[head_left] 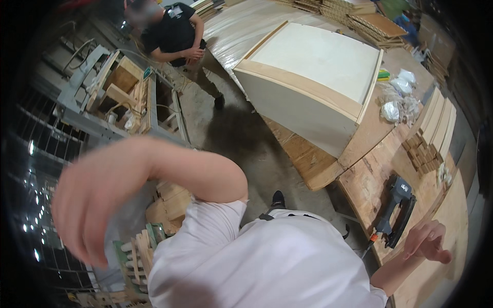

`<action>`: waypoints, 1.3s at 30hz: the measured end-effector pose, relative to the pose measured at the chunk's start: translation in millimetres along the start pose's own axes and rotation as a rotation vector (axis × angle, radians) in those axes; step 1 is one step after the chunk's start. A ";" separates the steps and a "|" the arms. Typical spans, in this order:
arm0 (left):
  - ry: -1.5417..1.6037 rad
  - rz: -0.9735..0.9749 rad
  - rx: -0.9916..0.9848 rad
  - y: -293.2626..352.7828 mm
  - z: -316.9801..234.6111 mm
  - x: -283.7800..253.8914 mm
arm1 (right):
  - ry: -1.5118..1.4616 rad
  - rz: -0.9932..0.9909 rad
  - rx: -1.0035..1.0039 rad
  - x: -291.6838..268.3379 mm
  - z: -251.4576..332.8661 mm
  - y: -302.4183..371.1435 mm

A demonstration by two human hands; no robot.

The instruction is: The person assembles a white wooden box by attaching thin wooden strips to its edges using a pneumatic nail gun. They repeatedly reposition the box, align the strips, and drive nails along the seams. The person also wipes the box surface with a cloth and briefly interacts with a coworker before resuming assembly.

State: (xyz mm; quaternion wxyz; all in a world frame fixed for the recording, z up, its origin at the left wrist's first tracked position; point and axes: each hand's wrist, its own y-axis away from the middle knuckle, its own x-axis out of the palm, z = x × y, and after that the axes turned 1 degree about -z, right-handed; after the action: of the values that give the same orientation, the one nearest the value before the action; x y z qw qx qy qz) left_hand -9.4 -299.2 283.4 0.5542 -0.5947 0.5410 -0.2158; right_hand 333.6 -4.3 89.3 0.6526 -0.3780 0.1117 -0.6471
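Observation:
My left hand [95, 197] is raised large at the left, elbow bent, its fingers stretched downward and slightly blurred. It is open and I see nothing in it. At the lower right my right hand [426, 241] hovers over the wooden workbench [367, 187], fingers loosely curled and apart, holding nothing. Nearest to it lies a black nail gun [396, 205] with an orange fitting at its hose end. Beyond, a large wooden cabinet box [298, 105] with white panels rests on the table.
A stack of wood strips [431, 131] and crumpled clear plastic bags [398, 102] lie at the right. Another person [177, 38] in a dark shirt stands at the far left, near a grey machine [77, 95] holding wood pieces. More wood strips [138, 256] stand at the lower left.

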 end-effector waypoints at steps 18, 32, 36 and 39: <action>0.217 0.610 -0.311 -45.1 46.3 0.6 | -0.009 -0.151 -0.056 -15.4 -9.7 14.2; 0.058 -0.159 0.313 61.8 35.7 -56.0 | -0.015 -0.215 -0.068 -39.5 -17.9 44.6; -0.077 -0.374 0.362 89.0 23.7 -57.4 | -0.017 -0.284 -0.101 -51.2 -20.3 57.0; -0.215 -0.520 0.360 102.3 18.1 -59.5 | 0.006 -0.259 -0.108 -57.3 -22.4 57.3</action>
State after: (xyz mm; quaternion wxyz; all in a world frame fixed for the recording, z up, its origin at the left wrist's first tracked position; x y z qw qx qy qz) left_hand -54.4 -218.5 207.2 0.6307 -0.6247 0.2629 -0.3780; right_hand 355.1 34.1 17.6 0.5418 -0.4219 0.0988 -0.7202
